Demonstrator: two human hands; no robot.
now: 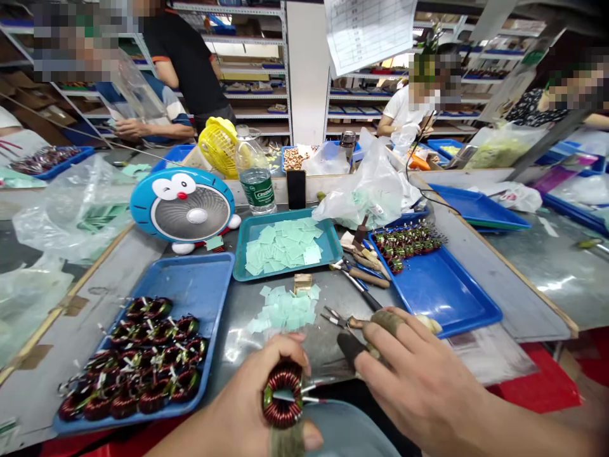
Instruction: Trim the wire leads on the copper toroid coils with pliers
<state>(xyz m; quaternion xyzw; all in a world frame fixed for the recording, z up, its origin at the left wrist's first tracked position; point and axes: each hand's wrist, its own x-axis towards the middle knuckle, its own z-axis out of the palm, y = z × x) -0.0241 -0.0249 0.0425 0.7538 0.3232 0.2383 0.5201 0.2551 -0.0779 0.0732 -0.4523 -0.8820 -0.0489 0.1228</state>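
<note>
My left hand [257, 387] is closed round a toroidal coil [281, 395] wound with copper-coloured wire. A slip of green paper shows in the coil's hole, and two pale-tipped leads stick out to the right. My right hand [409, 362], with a black cover on the thumb and wrapped fingers, curls over the handles of pliers [341, 319]. The jaws point left and stand apart; the palm side of this grip is hidden. Ahead of my hands lies a loose pile of green paper slips [285, 310]. A teal tray [242, 270] behind it holds more slips.
At left, a blue tray [209, 270] holds several wound coils. Another blue tray [457, 298] at right has smaller coils. Hand tools [368, 274] lie beside it. A blue fan [183, 206] and a water bottle [257, 178] stand behind. Other people work across the bench.
</note>
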